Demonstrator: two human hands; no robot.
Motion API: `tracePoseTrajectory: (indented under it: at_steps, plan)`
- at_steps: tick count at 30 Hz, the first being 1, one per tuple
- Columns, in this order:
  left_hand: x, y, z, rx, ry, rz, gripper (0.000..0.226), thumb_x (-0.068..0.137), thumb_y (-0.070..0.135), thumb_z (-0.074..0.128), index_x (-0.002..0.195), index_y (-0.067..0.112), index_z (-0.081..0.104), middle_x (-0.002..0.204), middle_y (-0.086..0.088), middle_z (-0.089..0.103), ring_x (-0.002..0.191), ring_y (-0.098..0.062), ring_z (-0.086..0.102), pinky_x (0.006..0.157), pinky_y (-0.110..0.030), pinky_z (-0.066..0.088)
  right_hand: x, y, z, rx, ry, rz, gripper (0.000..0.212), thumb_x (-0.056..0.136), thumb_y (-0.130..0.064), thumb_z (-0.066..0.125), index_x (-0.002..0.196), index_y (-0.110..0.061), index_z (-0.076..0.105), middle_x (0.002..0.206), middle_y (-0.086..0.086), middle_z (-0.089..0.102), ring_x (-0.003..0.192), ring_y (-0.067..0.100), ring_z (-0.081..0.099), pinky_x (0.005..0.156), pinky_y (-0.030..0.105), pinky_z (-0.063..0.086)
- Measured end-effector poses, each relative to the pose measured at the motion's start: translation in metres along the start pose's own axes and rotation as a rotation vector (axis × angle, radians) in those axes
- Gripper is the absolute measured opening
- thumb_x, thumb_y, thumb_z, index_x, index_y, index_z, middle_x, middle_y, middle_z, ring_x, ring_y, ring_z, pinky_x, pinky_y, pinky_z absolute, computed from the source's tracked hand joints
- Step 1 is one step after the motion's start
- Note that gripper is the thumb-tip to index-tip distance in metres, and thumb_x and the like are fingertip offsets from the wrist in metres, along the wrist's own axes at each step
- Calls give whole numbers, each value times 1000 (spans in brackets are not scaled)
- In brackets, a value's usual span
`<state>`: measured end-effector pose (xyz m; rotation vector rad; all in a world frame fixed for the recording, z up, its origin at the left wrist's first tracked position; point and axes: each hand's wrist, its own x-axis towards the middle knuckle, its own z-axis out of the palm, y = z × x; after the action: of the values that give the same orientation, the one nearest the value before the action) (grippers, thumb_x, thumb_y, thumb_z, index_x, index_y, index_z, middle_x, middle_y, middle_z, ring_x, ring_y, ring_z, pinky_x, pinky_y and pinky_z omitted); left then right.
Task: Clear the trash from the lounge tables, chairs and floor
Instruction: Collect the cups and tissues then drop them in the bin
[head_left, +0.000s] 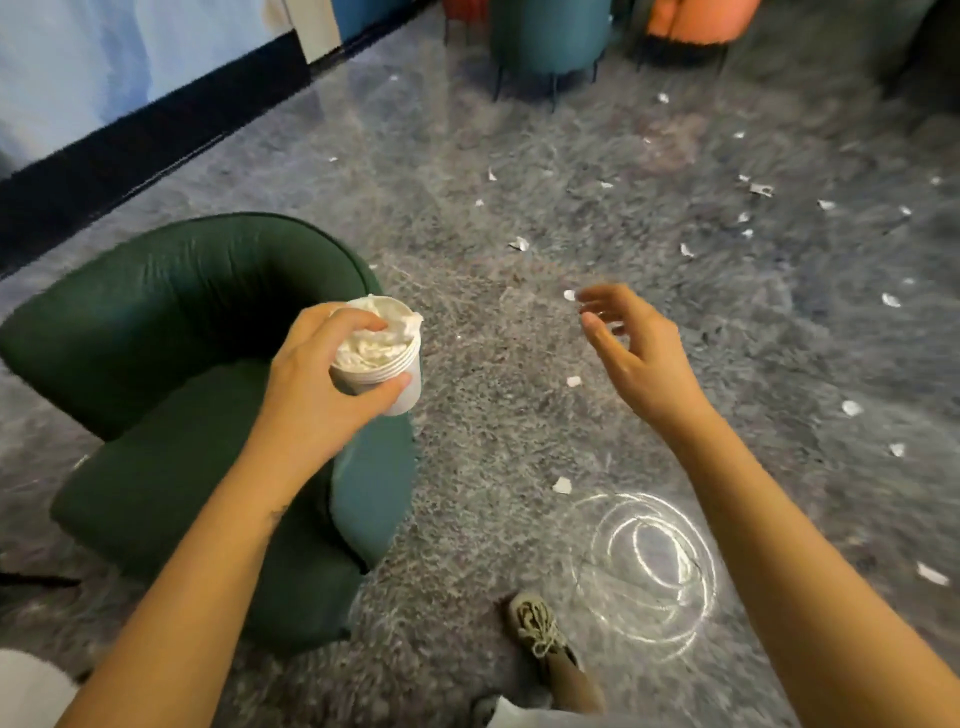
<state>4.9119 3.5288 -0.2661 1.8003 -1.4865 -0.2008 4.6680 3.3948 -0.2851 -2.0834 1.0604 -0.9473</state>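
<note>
above the front edge of the chair (156, 312), my left hand (332, 374) grips the cup (408, 392): thumb across the near wall, fingers curled over the rim and onto the wad (374, 343) of paper packed inside. the wad stands proud of the rim. my right hand (631, 353) is over the floor (467, 519), holding nothing, fingers spread and loosely bent. scraps (562, 485) lie scattered over the floor: one just beyond my right fingertips, some near my shoe (540, 631), many more toward the far chairs.

likely faults from here:
- overflow. the cup looks full; pushing more in may force the wad out.
- tilt. bending down for a scrap may tip the cup, and the wad falls if my fingers lift off it.
- missed pickup. the scraps look thin and flat on a glossy floor, so fingertips may slide over them.
- scatter. a step near my shoe may push loose scraps away.
</note>
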Motion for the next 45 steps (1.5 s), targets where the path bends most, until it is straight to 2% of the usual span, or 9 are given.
tracePoseTrajectory:
  at_steps: [4,11,16,20,24,33,38,42,45]
  plan:
    - [13,32,50,-68,-122,110,43,67,14,82,105,16,62,115,5,46,106,-5,44,86,-22,40,-40,26,-47,-77,104,130,21,93,-16,52,113,-11,58,99,-6,59,89,9,54,80,19,39]
    - [30,84,140,-167,-341,199,40,69,13,81,104,18,61,115,4,45,105,-11,45,82,-20,38,-91,70,-120,-151,313,312,25,93,-15,53,118,-11,54,100,-4,58,87,9,54,80,18,38]
    - [58,125,201,-165,-424,298,40,67,15,82,102,17,63,111,7,44,95,4,39,77,3,29,-102,107,-175,-189,427,408,25,93,-15,53,117,-10,54,100,-5,57,88,10,54,80,21,40]
    - [95,171,250,-175,-478,343,43,66,17,83,104,20,63,116,7,44,103,-8,44,81,-18,39,-94,143,-221,-204,495,456,25,93,-20,52,117,-14,54,101,-6,58,89,8,55,79,23,41]
    - [143,230,304,-214,-492,407,41,67,16,82,103,20,63,117,4,47,103,-10,46,83,-26,42,-74,183,-281,-246,518,471,25,93,-19,52,117,-14,54,100,-8,57,89,7,54,76,21,37]
    - [248,350,424,-362,-536,464,37,73,19,78,102,31,59,115,15,43,103,-6,46,74,-3,37,-18,259,-431,-414,548,479,29,92,-25,53,119,-14,53,104,-2,59,95,14,55,82,27,39]
    - [322,416,496,-440,-534,587,42,69,20,80,95,42,56,112,31,40,99,12,45,73,-4,38,20,311,-510,-519,619,521,30,91,-28,54,119,-19,52,106,-6,56,99,12,53,86,29,41]
    - [388,471,570,-532,-545,650,43,68,15,81,95,40,58,113,29,41,102,11,46,76,-13,42,50,359,-572,-599,736,548,29,89,-26,58,117,-18,55,105,-11,54,96,9,52,84,25,38]
    - [434,511,625,-577,-606,701,42,68,16,81,94,40,59,112,30,43,101,17,44,72,-8,41,69,393,-612,-621,811,628,27,89,-25,59,114,-17,56,104,-12,54,96,9,53,81,19,35]
